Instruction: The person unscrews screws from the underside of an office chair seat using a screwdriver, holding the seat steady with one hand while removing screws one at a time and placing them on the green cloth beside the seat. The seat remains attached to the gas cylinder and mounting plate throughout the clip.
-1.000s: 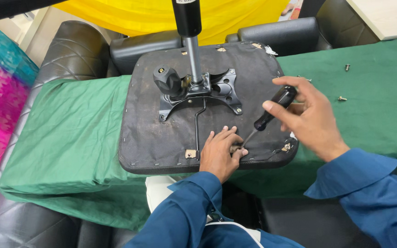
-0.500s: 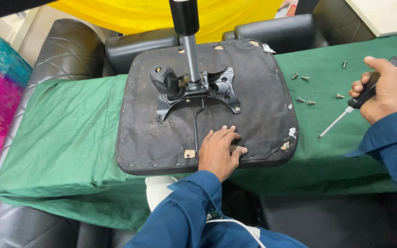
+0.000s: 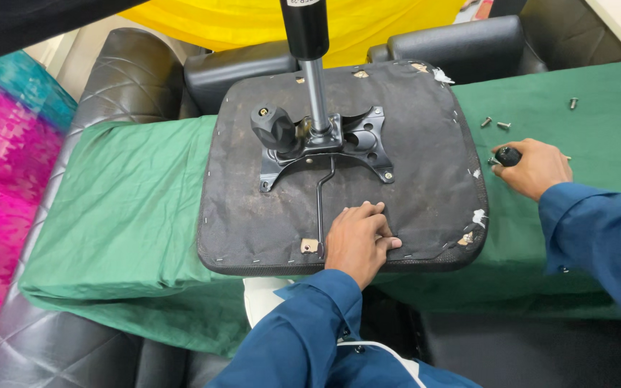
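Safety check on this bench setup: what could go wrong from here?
1. Loose screws lie scattered on the green cloth by the right hand, which grips a screwdriver; a sweep of that hand might knock them off.
2. The upturned chair seat rests on soft cloth with only the left hand pressing its front edge; the tall gas cylinder may make it tip.
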